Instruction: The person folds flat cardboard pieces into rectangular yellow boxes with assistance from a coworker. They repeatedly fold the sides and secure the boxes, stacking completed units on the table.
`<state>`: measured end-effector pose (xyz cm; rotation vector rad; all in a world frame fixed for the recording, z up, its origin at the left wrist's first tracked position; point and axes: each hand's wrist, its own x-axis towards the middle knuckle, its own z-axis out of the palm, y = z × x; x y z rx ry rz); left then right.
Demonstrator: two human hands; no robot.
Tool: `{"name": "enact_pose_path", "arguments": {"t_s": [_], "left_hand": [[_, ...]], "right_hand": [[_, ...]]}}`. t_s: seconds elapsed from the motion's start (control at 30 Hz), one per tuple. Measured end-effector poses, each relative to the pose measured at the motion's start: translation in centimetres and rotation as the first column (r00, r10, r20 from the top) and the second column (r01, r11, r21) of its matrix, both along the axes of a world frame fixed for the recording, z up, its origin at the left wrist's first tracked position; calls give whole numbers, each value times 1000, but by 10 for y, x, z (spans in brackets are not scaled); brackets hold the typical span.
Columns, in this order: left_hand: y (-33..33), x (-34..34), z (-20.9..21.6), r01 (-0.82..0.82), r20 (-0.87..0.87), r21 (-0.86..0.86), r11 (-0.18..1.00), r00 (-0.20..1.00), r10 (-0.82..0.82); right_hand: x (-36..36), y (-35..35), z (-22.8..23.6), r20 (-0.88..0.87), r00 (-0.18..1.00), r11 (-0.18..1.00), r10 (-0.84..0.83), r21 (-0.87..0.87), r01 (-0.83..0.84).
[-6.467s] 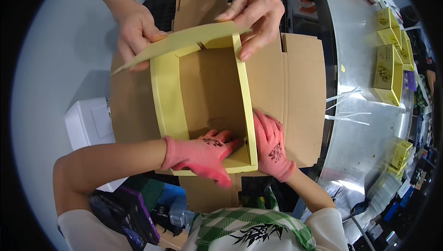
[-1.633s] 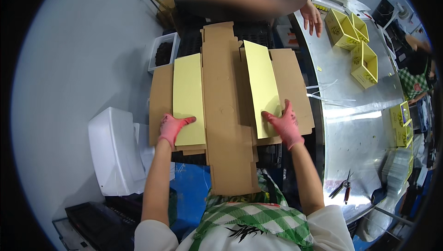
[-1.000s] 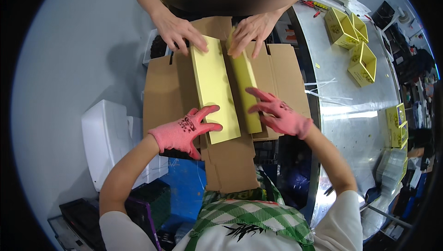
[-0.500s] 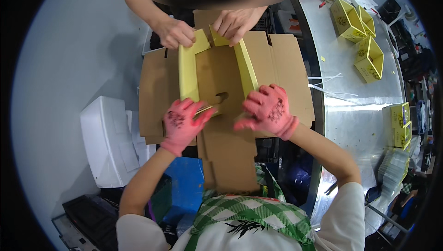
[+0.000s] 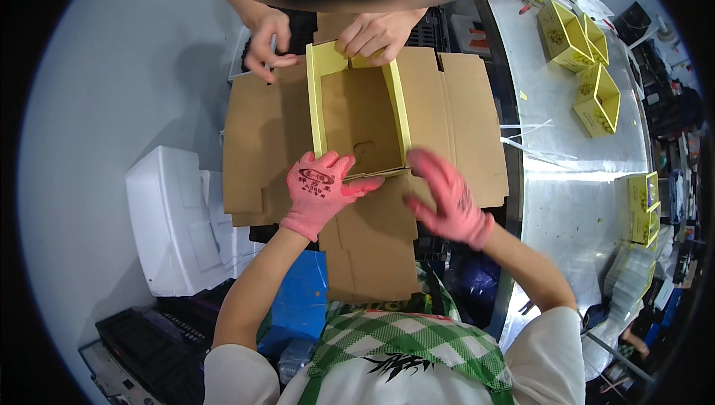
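A yellow rectangular cardboard box frame (image 5: 402, 111) stands upright on flattened brown cardboard (image 5: 473, 133), with brown card showing inside it. My left hand (image 5: 319, 187), in a pink glove, grips its near left corner, thumb along the near edge. Close to the near right corner is my right hand (image 5: 450, 200), also pink-gloved, fingers spread and a little blurred, holding nothing. Across from me, a person's hand (image 5: 375, 36) holds the far wall of the box. That person's other hand (image 5: 268, 46) is off the box at its far left corner, fingers apart.
On the metal table (image 5: 570, 204) to the right stand several yellow boxes (image 5: 596, 100), with white strips (image 5: 529, 131) at its edge. A white foam box (image 5: 167, 222) is at the left by the wall. A blue panel (image 5: 298, 297) lies below the cardboard.
The box's walls have come together at the corners, and it sits slightly further right. My right hand has moved off its side wall. The other person's hand at the far left has let go.
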<state>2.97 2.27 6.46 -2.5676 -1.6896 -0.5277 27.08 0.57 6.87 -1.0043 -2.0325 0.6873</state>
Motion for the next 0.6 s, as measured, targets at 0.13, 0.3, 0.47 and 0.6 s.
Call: {"name": "enact_pose_path", "arguments": {"t_s": [0.13,0.3,0.47,0.6], "left_hand": [[-5,5,5,-25,-19,-53,998,1000,24],[2,3,3,-3,17,-73,997,1000,4],[12,-6,5,34,44,-89,995,999,-30],[6,3,8,-13,45,-133,991,999,19]], "right_hand": [[29,-47,-19,598,719,872,353,70,-485],[17,-30,-38,692,623,714,364,222,-664],[21,-15,-29,580,741,714,338,355,-603],[9,8,-13,239,971,885,-32,459,-84]]}}
